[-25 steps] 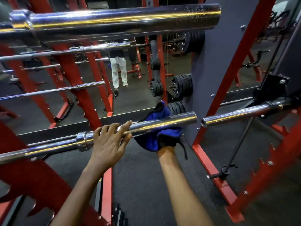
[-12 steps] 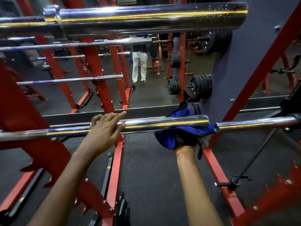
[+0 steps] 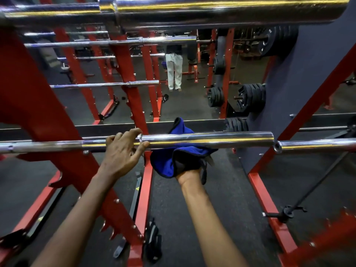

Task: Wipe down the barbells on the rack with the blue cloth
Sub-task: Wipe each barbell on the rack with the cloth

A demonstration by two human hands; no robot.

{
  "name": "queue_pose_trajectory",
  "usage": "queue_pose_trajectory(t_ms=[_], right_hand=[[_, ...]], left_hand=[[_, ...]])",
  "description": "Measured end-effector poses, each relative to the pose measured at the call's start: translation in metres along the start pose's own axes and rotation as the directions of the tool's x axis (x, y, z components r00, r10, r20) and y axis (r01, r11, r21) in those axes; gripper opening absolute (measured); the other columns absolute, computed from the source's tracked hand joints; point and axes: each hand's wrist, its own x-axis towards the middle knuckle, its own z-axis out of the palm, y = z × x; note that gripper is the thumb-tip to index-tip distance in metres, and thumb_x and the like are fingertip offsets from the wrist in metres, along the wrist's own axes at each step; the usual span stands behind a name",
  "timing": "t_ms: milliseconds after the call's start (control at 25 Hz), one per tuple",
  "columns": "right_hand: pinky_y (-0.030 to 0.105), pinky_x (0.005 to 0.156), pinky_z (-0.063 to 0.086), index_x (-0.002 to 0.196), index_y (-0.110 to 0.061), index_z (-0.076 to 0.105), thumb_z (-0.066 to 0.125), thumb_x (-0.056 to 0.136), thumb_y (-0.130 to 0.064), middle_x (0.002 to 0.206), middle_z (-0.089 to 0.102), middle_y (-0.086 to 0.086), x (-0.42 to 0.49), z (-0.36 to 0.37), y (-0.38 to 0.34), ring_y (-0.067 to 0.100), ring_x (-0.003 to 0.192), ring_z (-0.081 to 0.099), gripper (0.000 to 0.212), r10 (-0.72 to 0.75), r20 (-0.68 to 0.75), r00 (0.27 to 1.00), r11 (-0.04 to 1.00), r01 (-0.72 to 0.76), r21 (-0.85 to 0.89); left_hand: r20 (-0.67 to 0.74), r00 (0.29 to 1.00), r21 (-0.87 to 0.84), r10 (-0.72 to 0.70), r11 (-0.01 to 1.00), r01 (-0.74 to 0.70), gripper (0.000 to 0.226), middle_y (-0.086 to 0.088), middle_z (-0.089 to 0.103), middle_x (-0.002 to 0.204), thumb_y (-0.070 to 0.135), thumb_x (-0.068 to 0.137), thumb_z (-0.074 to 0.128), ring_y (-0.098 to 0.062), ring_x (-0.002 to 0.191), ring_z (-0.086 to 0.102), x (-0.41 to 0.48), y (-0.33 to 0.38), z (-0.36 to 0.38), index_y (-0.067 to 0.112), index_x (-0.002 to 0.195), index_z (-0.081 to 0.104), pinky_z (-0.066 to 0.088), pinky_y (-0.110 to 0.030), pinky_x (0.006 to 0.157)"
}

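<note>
A chrome barbell [image 3: 221, 138] lies level across the red rack [image 3: 38, 120] at chest height. My left hand [image 3: 122, 152] grips it at the collar where the sleeve begins, fingers over the top and thumb below. The blue cloth [image 3: 167, 162] is wrapped round the sleeve just to the right, one corner sticking up behind the bar. My right hand [image 3: 189, 173] holds the cloth from underneath and is mostly covered by it. A thicker barbell [image 3: 212, 8] crosses the top of the view, close to my head.
A second bar end [image 3: 316, 144] sits just right of the sleeve's tip. More barbells [image 3: 107, 84] rest on racks behind. Black weight plates [image 3: 250, 98] hang on pegs at the right. A person in white trousers [image 3: 174, 72] stands far back. Red frame feet run along the dark floor.
The cloth and my right hand have slid left along the sleeve toward the collar. My left hand has closed from resting on the bar to gripping it.
</note>
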Motion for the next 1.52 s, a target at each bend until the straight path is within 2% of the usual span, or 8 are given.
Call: queue_pose_trajectory(t_ms=[200, 400, 520, 640, 840, 1120, 1360, 1520], right_hand=[[0.042, 0.101, 0.056, 0.124, -0.017, 0.069, 0.044, 0.104, -0.054, 0.119, 0.075, 0.01, 0.009, -0.008, -0.02, 0.024, 0.105, 0.073, 0.048, -0.398, -0.197, 0.896, 0.901, 0.422, 0.104], [0.052, 0.116, 0.039, 0.149, -0.005, 0.042, 0.059, 0.093, -0.064, 0.151, 0.049, 0.017, 0.014, -0.033, -0.036, 0.031, 0.14, 0.049, 0.083, -0.932, -0.044, 0.36, 0.299, 0.692, -0.657], [0.042, 0.129, 0.016, 0.154, -0.002, 0.038, 0.056, 0.097, -0.048, 0.164, 0.031, 0.019, 0.015, -0.043, -0.046, 0.039, 0.153, 0.023, 0.075, -0.935, 0.281, 0.217, -0.151, 0.473, -0.868], [0.053, 0.123, 0.027, 0.145, -0.002, 0.052, 0.061, 0.092, -0.05, 0.154, 0.049, 0.017, 0.022, -0.049, -0.089, 0.04, 0.15, 0.033, 0.072, -0.906, 0.413, 0.091, -0.368, 0.313, -0.876], [0.06, 0.118, 0.031, 0.111, 0.001, 0.068, 0.062, 0.088, -0.056, 0.125, 0.068, 0.024, 0.021, -0.02, -0.089, 0.038, 0.134, 0.054, 0.062, -0.884, 0.458, 0.092, -0.424, 0.25, -0.87], [0.048, 0.122, 0.027, 0.135, -0.013, 0.061, 0.065, 0.081, -0.05, 0.139, 0.062, 0.002, 0.012, -0.007, -0.033, 0.026, 0.139, 0.05, 0.066, -0.409, 0.885, 0.221, -0.759, 0.456, -0.465], [0.052, 0.115, 0.038, 0.121, 0.0, 0.065, 0.063, 0.085, -0.045, 0.123, 0.069, 0.021, 0.022, -0.059, -0.139, 0.037, 0.119, 0.06, 0.057, -0.82, 0.565, 0.09, -0.519, 0.301, -0.8], [0.06, 0.111, 0.04, 0.105, 0.005, 0.068, 0.059, 0.084, -0.05, 0.114, 0.07, 0.027, 0.019, -0.04, -0.135, 0.043, 0.113, 0.065, 0.06, -0.884, 0.445, 0.142, -0.408, 0.232, -0.883]], left_hand=[[0.003, 0.993, 0.168, -0.118, 0.979, 0.116, 0.052, -0.007, 0.067, 0.074, 0.054, 0.101, 0.02, -0.032, 0.074, 0.066, 0.033, 0.018, -0.007, 0.023, 0.085, 0.058, 0.036, -0.036, 0.066], [0.669, 0.676, -0.025, -0.31, 0.899, 0.436, 0.07, -0.02, 0.071, 0.108, 0.063, 0.1, 0.025, -0.034, 0.086, 0.07, 0.082, 0.011, -0.026, 0.01, 0.116, 0.067, 0.053, -0.039, 0.074], [0.203, 0.961, -0.052, -0.188, 0.978, 0.203, 0.065, -0.007, 0.069, 0.105, 0.059, 0.104, 0.015, -0.032, 0.099, 0.066, 0.052, 0.004, -0.01, 0.02, 0.115, 0.066, 0.049, -0.041, 0.083], [-0.137, 0.98, -0.082, 0.141, 0.985, -0.153, 0.039, 0.001, 0.061, 0.108, 0.036, 0.107, 0.031, -0.021, 0.101, 0.058, -0.008, -0.006, 0.0, 0.02, 0.133, 0.055, 0.038, -0.037, 0.092], [-0.128, 0.989, 0.005, 0.071, 0.997, -0.071, 0.049, 0.002, 0.056, 0.101, 0.04, 0.104, 0.026, -0.019, 0.096, 0.046, -0.008, -0.01, 0.016, 0.017, 0.14, 0.05, 0.031, -0.039, 0.094], [-0.124, 0.992, 0.059, 0.03, 0.998, -0.022, 0.046, 0.005, 0.056, 0.084, 0.042, 0.105, 0.018, -0.021, 0.082, 0.048, 0.001, -0.001, 0.009, 0.023, 0.122, 0.056, 0.035, -0.041, 0.086], [-0.085, 0.995, 0.115, -0.057, 0.991, 0.066, 0.05, -0.009, 0.065, 0.065, 0.034, 0.105, 0.019, -0.033, 0.068, 0.064, 0.02, 0.015, -0.005, 0.02, 0.08, 0.06, 0.039, -0.042, 0.073], [0.205, 0.943, 0.094, -0.262, 0.964, 0.248, 0.074, -0.02, 0.073, 0.1, 0.049, 0.106, 0.01, -0.038, 0.1, 0.068, 0.048, 0.016, -0.011, 0.01, 0.099, 0.072, 0.045, -0.042, 0.085]])
